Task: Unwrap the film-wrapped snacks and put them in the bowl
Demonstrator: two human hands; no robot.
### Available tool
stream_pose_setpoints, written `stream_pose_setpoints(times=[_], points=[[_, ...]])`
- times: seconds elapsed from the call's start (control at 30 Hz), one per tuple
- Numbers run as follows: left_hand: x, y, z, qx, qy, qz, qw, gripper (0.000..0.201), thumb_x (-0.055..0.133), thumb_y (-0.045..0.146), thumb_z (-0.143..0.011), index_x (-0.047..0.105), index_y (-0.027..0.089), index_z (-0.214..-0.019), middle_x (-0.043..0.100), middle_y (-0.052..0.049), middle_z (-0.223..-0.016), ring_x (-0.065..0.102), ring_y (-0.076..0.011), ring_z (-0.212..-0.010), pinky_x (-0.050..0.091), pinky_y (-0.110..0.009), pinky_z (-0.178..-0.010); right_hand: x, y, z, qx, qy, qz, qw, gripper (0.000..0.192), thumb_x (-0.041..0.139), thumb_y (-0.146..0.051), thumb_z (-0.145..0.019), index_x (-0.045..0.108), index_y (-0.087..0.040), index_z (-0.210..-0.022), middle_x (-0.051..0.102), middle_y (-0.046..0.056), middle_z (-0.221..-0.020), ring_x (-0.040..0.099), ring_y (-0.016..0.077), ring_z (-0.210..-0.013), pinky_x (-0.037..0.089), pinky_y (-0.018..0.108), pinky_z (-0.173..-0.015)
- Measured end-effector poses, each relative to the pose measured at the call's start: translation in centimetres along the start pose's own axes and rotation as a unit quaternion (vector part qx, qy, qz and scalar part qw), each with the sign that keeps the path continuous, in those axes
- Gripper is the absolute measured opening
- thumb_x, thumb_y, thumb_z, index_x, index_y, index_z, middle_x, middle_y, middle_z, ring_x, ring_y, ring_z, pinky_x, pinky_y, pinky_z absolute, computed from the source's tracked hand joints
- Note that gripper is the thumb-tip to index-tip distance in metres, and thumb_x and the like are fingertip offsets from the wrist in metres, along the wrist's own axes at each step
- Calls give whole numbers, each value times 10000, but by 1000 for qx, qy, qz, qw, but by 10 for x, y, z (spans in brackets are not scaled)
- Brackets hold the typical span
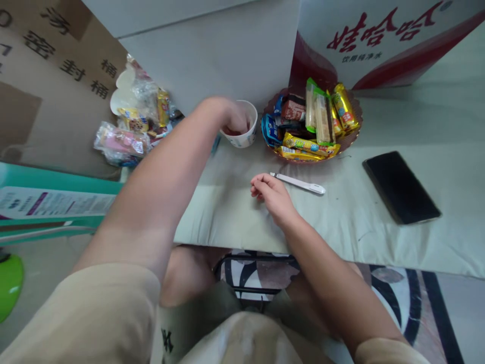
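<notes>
My left hand (pixel 235 117) reaches down into a white paper cup (pixel 247 140) with a printed pattern. Motion smears that hand, and its fingertips are hidden inside the cup, so I cannot tell what they hold. Something dark reddish shows low in the cup. Over the pale tablecloth, my right hand (pixel 271 193) has its fingers curled in, with nothing seen in them. Just beyond its knuckles lies a slim white utility knife (pixel 301 183). A round reddish bowl (pixel 350 144) of wrapped snacks stands right of the cup.
A black phone (pixel 401 187) lies on the right. Wrapped snacks (pixel 123 139) are heaped on the left beside a brown carton (pixel 56 101). White boxes (pixel 215 55) wall off the back. A green-labelled container (pixel 56 197) stands at the left. My knees are under the table's front edge.
</notes>
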State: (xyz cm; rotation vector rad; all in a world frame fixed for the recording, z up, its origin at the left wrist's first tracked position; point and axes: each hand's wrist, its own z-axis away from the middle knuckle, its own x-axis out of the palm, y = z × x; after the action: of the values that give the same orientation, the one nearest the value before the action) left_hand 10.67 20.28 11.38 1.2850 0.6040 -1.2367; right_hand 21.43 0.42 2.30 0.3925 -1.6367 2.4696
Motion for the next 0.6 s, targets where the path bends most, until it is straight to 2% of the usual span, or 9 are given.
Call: stream_pose_setpoints(times=[0.07,0.1,0.13,0.2,0.27,0.33,0.4,0.53,0.6], points=[[-17,-12,31,-43,-10,-9,999,101,625,86,-854,688,18,-894,697,-26,-703,667,-123,-657,556,-328,-800,0,0,3,-6,2,6,1000,222,612,-457,-717,586,-242,-768,602,-23,-696,569,143,-667,456,309,-695],[-21,-24,47,-38,61,-2,997,180,530,127,-934,670,31,-992,707,-34,-816,667,-105,-718,548,-314,-829,0,1,4,-8,3,9,1000,217,615,-451,-718,587,-241,-764,604,-22,-693,567,143,-664,456,308,-690],[-20,-39,62,-27,190,30,981,218,497,172,-968,663,46,-1033,707,-42,-892,671,-105,-764,543,-302,-836,0,2,5,-10,4,13,1000,212,618,-446,-718,590,-240,-760,607,-21,-689,565,143,-661,456,307,-686],[-6,-78,81,-100,363,61,924,80,603,136,-890,659,98,-933,700,-42,-896,676,-140,-867,526,-306,-894,2,4,6,-14,4,21,1000,207,623,-442,-720,592,-240,-751,611,-23,-681,561,140,-653,456,305,-680],[20,-118,83,-138,381,100,909,129,681,118,-818,657,170,-933,724,-59,-1005,670,-221,-1072,492,-369,-993,5,7,7,-17,4,29,999,209,625,-447,-715,589,-243,-740,605,-28,-664,553,138,-642,453,304,-669],[46,-151,73,-197,342,157,905,233,764,206,-768,656,216,-974,732,-56,-986,656,-285,-1146,466,-422,-984,7,10,7,-19,9,39,999,215,621,-454,-708,587,-243,-733,599,-29,-650,547,138,-634,447,303,-656],[65,-171,59,-202,328,176,906,264,788,315,-782,664,201,-985,740,-46,-948,646,-266,-1187,430,-404,-980,9,13,7,-23,17,53,998,218,615,-456,-712,590,-240,-739,603,-25,-656,550,140,-639,443,305,-654],[71,-181,48,-144,339,223,903,442,890,257,-643,618,235,-992,728,-41,-1049,645,-252,-1157,455,-375,-956,8,14,7,-28,16,75,997,220,612,-453,-729,589,-237,-759,605,-15,-672,555,146,-656,439,305,-656],[68,-179,58,-122,367,271,882,570,884,163,-574,570,254,-1041,693,-27,-1107,651,-236,-1101,499,-356,-938,7,14,7,-27,15,84,996,220,603,-451,-733,585,-234,-766,599,-16,-673,554,145,-656,440,303,-655]])
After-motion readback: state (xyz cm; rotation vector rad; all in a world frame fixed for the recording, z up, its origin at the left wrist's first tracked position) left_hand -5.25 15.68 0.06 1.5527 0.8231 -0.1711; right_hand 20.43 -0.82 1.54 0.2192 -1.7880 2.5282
